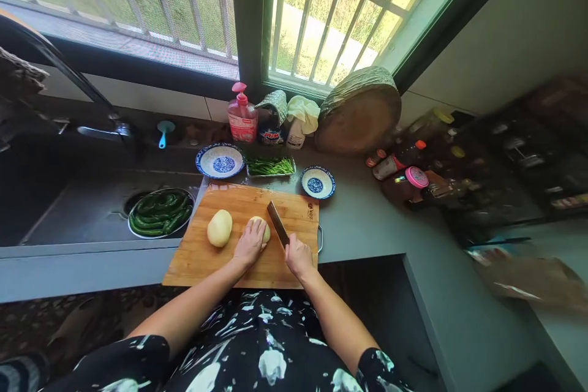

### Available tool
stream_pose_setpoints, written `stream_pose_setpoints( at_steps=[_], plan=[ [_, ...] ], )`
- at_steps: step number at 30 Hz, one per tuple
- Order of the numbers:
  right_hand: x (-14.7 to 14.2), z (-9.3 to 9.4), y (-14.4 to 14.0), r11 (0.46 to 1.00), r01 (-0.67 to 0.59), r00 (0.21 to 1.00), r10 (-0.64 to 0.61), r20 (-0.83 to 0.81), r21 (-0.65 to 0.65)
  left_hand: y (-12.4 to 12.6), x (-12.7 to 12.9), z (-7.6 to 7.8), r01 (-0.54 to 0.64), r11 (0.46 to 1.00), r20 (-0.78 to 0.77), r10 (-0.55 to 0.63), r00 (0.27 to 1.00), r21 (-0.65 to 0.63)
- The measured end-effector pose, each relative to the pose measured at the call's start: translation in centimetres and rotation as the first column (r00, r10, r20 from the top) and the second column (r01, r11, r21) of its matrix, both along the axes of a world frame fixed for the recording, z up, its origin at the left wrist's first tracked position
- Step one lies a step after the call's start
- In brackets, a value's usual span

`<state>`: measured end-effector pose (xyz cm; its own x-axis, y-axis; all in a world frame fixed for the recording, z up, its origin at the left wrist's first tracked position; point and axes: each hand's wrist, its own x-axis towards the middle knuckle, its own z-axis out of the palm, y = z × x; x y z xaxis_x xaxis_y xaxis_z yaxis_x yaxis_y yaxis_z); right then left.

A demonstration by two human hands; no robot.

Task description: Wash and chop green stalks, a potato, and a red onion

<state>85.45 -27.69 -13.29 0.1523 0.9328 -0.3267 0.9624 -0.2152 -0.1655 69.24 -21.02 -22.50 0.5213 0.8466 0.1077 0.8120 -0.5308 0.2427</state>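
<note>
On a wooden cutting board (197, 257) lie two peeled potatoes. The left potato (219, 228) rests alone. My left hand (250, 243) is closed over the other potato (267, 233), its fingers covering most of it. A knife (278, 225) is in my right hand (299, 256), fingers wrapped around the handle, which they hide. Its dark blade points up and to the left, just right of the held potato, with a small space between them.
Behind the board stand a blue-rimmed plate (220, 162), a tray of chopped greens (271, 167) and a small bowl (318, 183). Green peppers (160, 213) fill a bowl in the sink at left. A soap bottle (242, 119) and a round chopping block (358, 116) stand by the window.
</note>
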Motion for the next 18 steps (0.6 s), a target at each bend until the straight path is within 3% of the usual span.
stream_pose_setpoints(
  at_steps=[8,13,18],
  plan=[
    [-0.9,0.6,0.0,0.994,-0.107,0.994,0.107,0.012,0.013,1.3,-3.7,-1.2,0.158,0.986,0.154,-0.164,0.974,0.053],
    [-2.0,2.4,1.1,0.962,-0.273,0.958,0.272,0.089,-0.008,2.1,-3.5,-2.3,0.204,0.978,0.224,-0.206,0.953,0.03],
    [-2.7,3.4,1.4,0.947,-0.315,0.937,0.321,0.135,-0.066,2.3,-3.2,-2.8,0.208,0.977,0.22,-0.215,0.951,0.053]
  ],
)
